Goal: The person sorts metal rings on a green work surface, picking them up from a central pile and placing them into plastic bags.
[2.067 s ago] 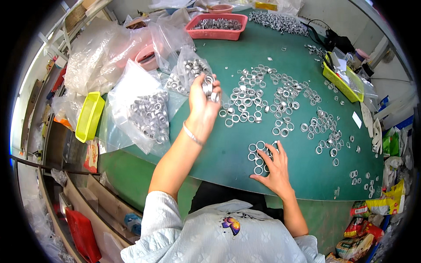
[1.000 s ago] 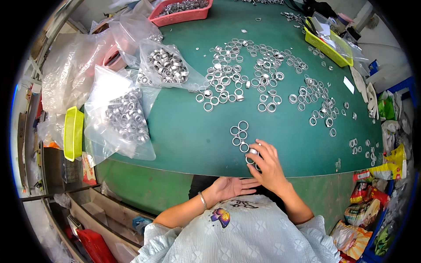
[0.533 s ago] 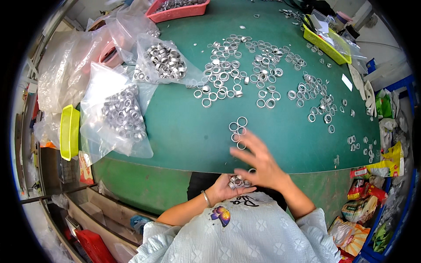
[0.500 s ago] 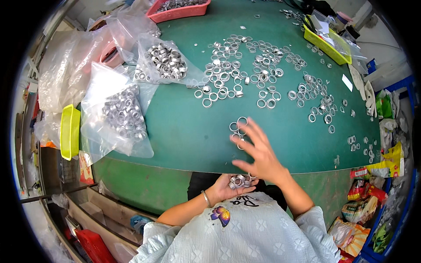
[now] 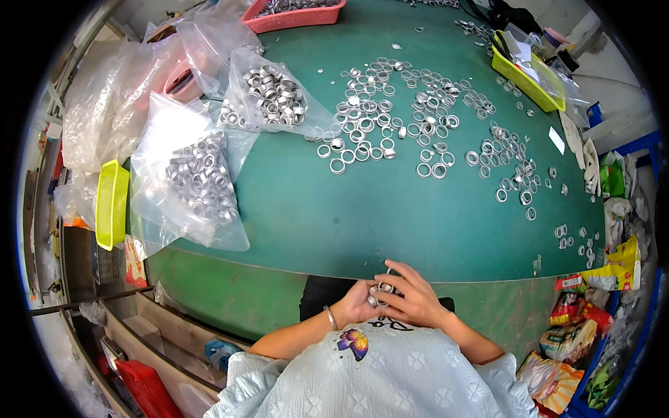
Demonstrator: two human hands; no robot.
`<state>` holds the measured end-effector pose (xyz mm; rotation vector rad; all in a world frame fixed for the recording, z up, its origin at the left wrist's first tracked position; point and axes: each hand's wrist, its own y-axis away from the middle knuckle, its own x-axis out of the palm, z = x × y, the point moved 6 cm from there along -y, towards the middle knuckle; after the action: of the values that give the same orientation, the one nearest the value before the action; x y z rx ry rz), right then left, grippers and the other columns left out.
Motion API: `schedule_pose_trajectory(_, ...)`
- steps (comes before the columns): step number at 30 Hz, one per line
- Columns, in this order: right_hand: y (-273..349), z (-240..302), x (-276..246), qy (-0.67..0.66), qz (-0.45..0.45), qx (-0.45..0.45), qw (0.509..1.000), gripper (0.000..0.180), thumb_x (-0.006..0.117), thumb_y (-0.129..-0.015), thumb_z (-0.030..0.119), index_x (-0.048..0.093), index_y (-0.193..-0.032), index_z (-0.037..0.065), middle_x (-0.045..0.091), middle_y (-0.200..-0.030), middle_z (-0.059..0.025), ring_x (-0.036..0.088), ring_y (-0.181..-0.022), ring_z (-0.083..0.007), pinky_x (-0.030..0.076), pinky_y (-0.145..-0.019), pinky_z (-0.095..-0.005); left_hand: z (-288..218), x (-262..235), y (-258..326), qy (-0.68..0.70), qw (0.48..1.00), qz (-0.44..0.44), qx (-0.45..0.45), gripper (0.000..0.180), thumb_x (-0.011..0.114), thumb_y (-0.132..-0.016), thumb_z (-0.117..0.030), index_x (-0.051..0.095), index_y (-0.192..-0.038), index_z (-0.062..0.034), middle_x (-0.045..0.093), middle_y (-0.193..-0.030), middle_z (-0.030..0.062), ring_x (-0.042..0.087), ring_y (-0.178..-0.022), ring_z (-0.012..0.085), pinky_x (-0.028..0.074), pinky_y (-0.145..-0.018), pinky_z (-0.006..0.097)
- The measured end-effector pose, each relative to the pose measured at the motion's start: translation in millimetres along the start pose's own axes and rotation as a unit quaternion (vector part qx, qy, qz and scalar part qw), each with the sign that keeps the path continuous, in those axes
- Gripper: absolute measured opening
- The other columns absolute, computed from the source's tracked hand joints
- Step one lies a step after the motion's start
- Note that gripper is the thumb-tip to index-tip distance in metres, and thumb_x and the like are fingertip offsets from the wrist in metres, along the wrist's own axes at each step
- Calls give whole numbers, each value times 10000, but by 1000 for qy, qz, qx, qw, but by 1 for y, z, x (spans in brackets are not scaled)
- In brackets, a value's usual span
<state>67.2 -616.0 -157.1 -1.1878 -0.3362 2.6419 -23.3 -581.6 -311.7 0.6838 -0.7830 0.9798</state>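
Green surface, curved near edge just ahead of the hands, carries loose work and bagged stock; cluttered shelving and packets around its sides.

Nearest: left hand and right hand brought together below the surface edge, close to the chest. Left hand cupped palm up with a small batch of metal rings in it; right hand laid over them, fingers curled onto the pile. Exact grip of individual rings cannot be told.

Step in hand, as judged: collected rings being gathered or sorted in the cupped palm. Next move calls for keeping the palm level so none spill off the edge, and a clear place for the batch.

Just beyond the hands: bare stretch of green. Ahead and to the left: clear bag of rings lying on the surface, a second ring bag past it, a yellow tray further left. Ahead and to the right: scattered loose rings in clusters, well apart from the hands. Farthest: pink tray at the far edge, yellow-green bin far right.
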Motion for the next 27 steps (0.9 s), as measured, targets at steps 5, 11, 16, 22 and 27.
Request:
schedule_pose_trajectory(5, 18, -1, 12, -49, 26, -94, 994, 305, 697, -757, 133, 661, -1059, 105, 580, -1166, -96, 518, -1177, -334, 443, -959, -511, 5, 13, 0, -120, 989, -91, -9, 348, 379, -973, -210, 517, -1200, 14, 574, -1172, 173, 589, -1065, 277, 477, -936, 475)
schedule_pose_trajectory(11, 17, 2, 20, -172, -4, -79, 982, 281, 654, -778, 46, 661, -1059, 45, 616, -1079, -96, 605, -984, -272, 500, -815, -370, 13, 43, 0, -268, 949, -165, -5, 318, 470, -961, -150, 535, -1220, 22, 599, -1163, 149, 604, -1055, 207, 498, -925, 359)
schedule_pose_trajectory(16, 11, 7, 3, -125, -85, -91, 984, 239, 707, -722, 48, 681, -958, 31, 634, -1024, -99, 616, -936, -285, 502, -774, -387, 6, 13, 19, -257, 943, -211, -26, 288, 496, -955, -198, 567, -1147, 5, 626, -1107, 131, 657, -900, 222, 574, -687, 388)
schedule_pose_trajectory(22, -4, -6, -41, -8, -207, 1, 978, 189, 688, -680, -33, 668, -865, 5, 628, -910, -116, 608, -870, -294, 490, -731, -397, 21, 76, 22, -267, 947, -178, 30, 269, 515, -948, -211, 568, -1096, 7, 597, -1130, 186, 615, -874, 231, 517, -556, 282)
schedule_pose_trajectory(27, -8, -25, -52, -45, -233, 101, 966, 142, 650, -737, -80, 655, -869, -27, 620, -897, -130, 592, -827, -290, 482, -729, -367, 30, 122, 29, -151, 966, -177, 109, 206, 554, -929, -159, 565, -1062, -1, 529, -1206, 204, 561, -956, 258, 524, -558, 274)
